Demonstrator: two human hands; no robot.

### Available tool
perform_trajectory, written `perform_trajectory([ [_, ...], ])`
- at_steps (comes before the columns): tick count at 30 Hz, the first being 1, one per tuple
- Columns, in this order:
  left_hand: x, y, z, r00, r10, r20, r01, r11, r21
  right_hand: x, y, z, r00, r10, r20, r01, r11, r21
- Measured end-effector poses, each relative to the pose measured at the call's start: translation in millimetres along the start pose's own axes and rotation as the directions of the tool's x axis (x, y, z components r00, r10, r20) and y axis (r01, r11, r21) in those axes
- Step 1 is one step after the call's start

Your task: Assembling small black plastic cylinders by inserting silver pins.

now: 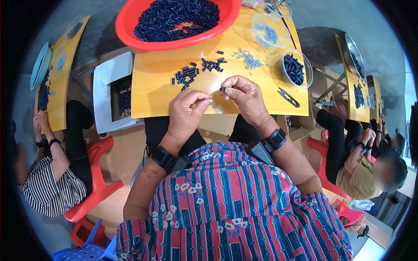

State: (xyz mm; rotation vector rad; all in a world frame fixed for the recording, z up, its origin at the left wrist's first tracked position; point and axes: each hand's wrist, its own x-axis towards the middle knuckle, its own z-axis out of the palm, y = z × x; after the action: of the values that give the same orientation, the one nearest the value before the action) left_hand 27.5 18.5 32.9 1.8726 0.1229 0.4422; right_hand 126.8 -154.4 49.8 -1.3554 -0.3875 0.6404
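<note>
Head view: on the yellow counter, the red basin brims with black cylinders, so I judge much remains. My left hand is pinched, on what I cannot tell. My right hand grips a piece. The clear tub, well filled, perhaps holds finished ones. Beyond lie loose cylinders, then clear bits. The gripped black piece hovers over the near edge.

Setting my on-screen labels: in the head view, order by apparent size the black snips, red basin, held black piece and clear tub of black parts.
1. Red basin
2. Clear tub of black parts
3. Black snips
4. Held black piece
</note>
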Motion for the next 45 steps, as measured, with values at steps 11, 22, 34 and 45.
perform_trajectory([
  [11, -0.7, 7.8, 7.8, 0.999, -0.020, -0.044, 0.015, 0.993, -0.114, -4.6, 2.4, 6.6, 0.999, -0.051, 0.004, 0.052, 0.998, -0.024],
  [22, -6.7, 3.2, 2.4, 0.999, 0.001, 0.032, 0.000, 1.000, -0.023, -4.9, -16.2, 18.2, 0.896, -0.325, 0.301, 0.438, 0.550, -0.711],
  [34, -23.0, -8.5, -6.8, 0.999, -0.023, -0.031, 0.024, 1.000, 0.014, 4.0, 4.4, 13.6, 0.967, -0.254, 0.033, 0.205, 0.691, -0.693],
  [45, -20.0, -10.6, -5.4, 0.994, -0.086, -0.064, 0.084, 0.996, -0.042, 20.2, 23.7, 18.7, 0.911, -0.320, 0.261, 0.382, 0.409, -0.829],
])
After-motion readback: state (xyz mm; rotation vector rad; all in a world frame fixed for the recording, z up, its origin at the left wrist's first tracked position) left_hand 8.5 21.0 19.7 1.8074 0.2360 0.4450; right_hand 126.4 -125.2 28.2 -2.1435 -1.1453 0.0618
